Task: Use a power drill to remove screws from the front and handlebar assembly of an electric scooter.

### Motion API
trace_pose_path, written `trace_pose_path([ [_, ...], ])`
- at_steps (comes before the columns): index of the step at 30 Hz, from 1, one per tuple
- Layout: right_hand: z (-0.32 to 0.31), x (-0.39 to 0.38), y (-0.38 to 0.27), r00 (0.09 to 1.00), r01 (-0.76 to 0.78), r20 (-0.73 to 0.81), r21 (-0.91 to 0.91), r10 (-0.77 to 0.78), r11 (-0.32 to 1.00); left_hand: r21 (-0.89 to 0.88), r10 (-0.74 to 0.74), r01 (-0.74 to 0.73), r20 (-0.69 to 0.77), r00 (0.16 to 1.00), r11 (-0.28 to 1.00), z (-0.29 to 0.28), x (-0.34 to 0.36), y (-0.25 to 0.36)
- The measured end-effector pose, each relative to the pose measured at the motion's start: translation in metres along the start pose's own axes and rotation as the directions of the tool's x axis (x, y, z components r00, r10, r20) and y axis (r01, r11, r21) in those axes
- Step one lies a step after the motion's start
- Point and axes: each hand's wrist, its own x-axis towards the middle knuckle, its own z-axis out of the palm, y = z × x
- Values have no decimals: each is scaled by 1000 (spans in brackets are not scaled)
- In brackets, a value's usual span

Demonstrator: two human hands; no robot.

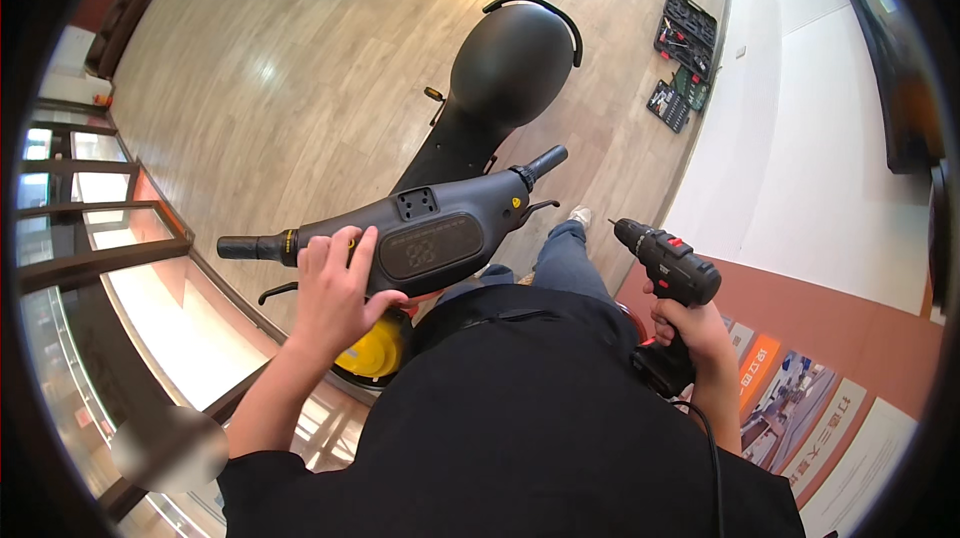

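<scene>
Person at scooter handlebar, drill in right hand.
Left hand [335, 288] grips the black handlebar housing [420, 233] beside the display, fingers wrapped over its top. Right hand [692, 328] clenches the black-and-red drill [668, 268], held off to the right, apart from the scooter [505, 68]. Open tool case [683, 58] on floor beyond.

The left hand [335, 288] rests on the scooter handlebar [400, 233]; the drill [668, 273] is at right, toolbox [685, 58] beyond.
</scene>
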Motion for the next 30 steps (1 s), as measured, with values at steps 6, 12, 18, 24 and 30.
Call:
trace_pose_path([
  [6,-30,26,-17,998,-5,66,-34,7,999,89,-81,74,66,995,993,13,20,31],
  [12,-76,74,-50,989,-13,144,-118,30,993,106,-165,147,188,968,983,3,41,43],
  [18,-123,139,-84,981,58,195,-269,-5,961,-25,-751,777,-279,598,629,32,21,62],
  [24,-147,205,-117,968,98,250,-414,9,905,-633,-989,759,93,-116,-149,138,-26,79],
  [30,-141,249,-149,929,99,345,-580,133,808,-697,-957,684,9,-290,-214,129,27,97],
])
